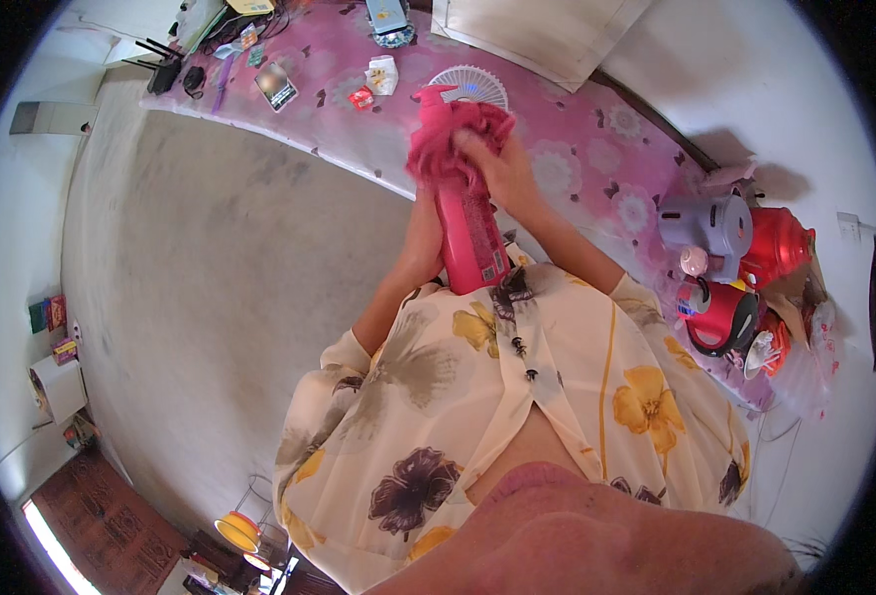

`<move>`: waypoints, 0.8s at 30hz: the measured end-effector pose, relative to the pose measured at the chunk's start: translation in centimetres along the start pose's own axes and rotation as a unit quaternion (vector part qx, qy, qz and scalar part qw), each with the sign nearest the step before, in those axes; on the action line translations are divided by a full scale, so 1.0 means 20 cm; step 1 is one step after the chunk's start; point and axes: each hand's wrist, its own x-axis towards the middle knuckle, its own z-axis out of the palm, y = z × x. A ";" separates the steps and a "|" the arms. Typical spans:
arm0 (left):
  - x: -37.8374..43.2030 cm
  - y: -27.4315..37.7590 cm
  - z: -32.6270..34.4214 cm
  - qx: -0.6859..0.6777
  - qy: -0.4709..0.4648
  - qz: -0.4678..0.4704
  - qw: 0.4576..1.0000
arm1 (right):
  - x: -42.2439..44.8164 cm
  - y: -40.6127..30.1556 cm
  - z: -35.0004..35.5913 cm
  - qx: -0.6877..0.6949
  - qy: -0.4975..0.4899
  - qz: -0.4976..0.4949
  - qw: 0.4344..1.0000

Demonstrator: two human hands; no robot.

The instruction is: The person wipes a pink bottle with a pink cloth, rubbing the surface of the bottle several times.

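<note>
A tall pink pump bottle (467, 245) stands upright in front of my chest, its base close to my floral shirt (408, 387). My left hand (427, 232) wraps the bottle's side below its neck. In my right hand (499, 163) is a bunched deep-pink cloth (438, 152), pressed against the upper part of the bottle; the fingers look slightly blurred. The cloth hides the bottle's shoulder, while a pink pump head (436, 98) seems to stick out above it. Print and a code show on the bottle's lower side.
A table with a pink floral cover (557, 141) runs ahead and right. On it are a small white fan (471, 83), red packet (361, 98), white tissue (383, 74), router (162, 73), greyish jug (705, 227), red flask (778, 245) and red electric kettle (720, 318). Bare floor (222, 282) lies left.
</note>
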 end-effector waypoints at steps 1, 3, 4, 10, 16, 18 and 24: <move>0.01 0.00 -0.01 -0.004 -0.040 -0.011 0.999 | 0.04 0.01 -0.03 0.071 0.007 0.039 0.997; 0.03 -0.03 -0.04 -0.014 -0.115 -0.029 0.993 | 0.11 0.05 -0.09 0.213 0.016 0.114 0.970; 0.03 -0.05 -0.04 -0.016 -0.114 -0.032 0.993 | 0.11 0.07 -0.10 0.238 0.013 0.144 0.960; 0.09 -0.07 -0.07 -0.081 0.003 0.058 0.995 | -0.16 0.11 -0.03 0.073 -0.063 0.026 0.995; 0.03 -0.02 -0.06 -0.108 -0.060 0.048 0.991 | -0.16 0.00 -0.03 -0.290 -0.115 -0.218 0.925; 0.03 -0.02 -0.02 -0.103 -0.031 0.057 0.993 | -0.07 0.01 -0.03 -0.284 -0.102 -0.235 0.924; 0.00 0.02 -0.01 -0.097 -0.012 0.058 0.993 | -0.09 0.04 -0.01 -0.225 -0.132 -0.204 0.944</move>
